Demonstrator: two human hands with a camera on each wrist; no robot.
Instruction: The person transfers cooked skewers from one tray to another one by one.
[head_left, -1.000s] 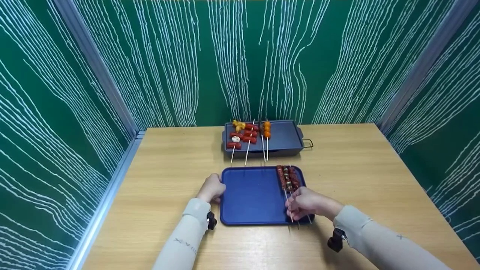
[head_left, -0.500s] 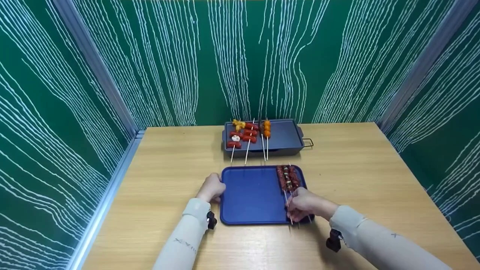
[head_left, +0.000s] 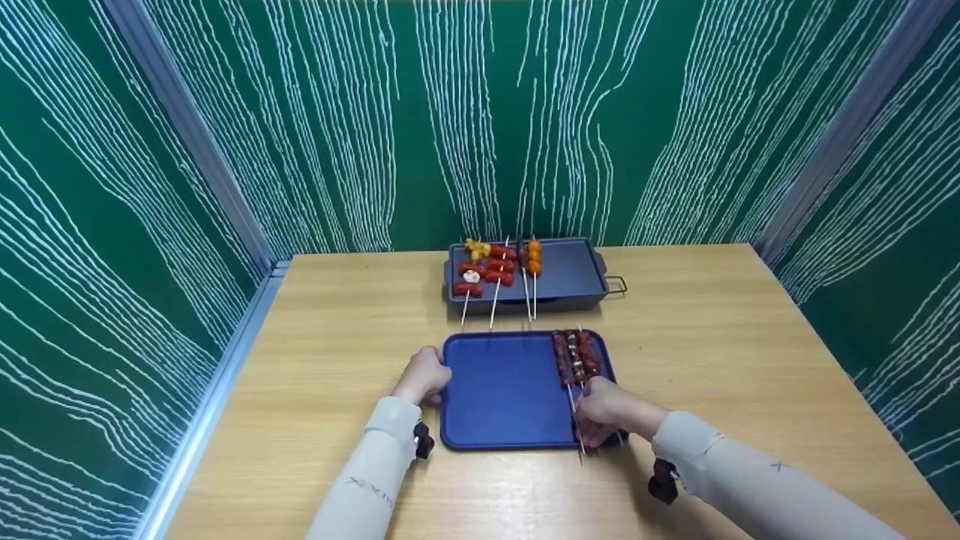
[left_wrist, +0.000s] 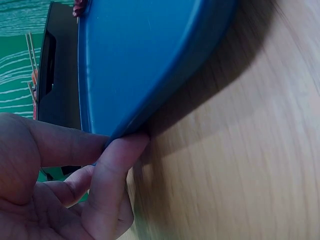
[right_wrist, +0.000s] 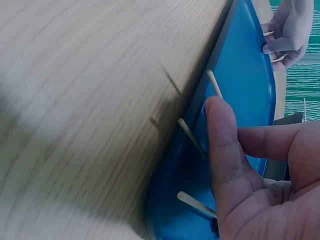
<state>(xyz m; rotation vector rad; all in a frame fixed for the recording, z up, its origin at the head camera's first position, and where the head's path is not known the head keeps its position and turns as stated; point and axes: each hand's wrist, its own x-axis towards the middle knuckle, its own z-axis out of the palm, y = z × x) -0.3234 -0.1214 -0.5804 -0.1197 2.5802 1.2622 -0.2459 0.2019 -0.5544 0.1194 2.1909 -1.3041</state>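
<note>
My right hand (head_left: 616,407) covers much of the three skewers (head_left: 575,356) at its fingertips.
From my head, it hides stretches of their sticks, and I can't see all of my left hand (head_left: 424,375); from my right wrist, their upper lengths vanish behind it. At my left wrist, the top edge cuts off the blue tray (left_wrist: 125,50) and leaves just a sliver of dark red food (left_wrist: 79,7). My sleeves (head_left: 765,480) run off the bottom edge, the left one's marks (head_left: 371,489) too small to read. The dark piece (head_left: 523,256) beside the orange balls (head_left: 534,256) is too small to tell.
</note>
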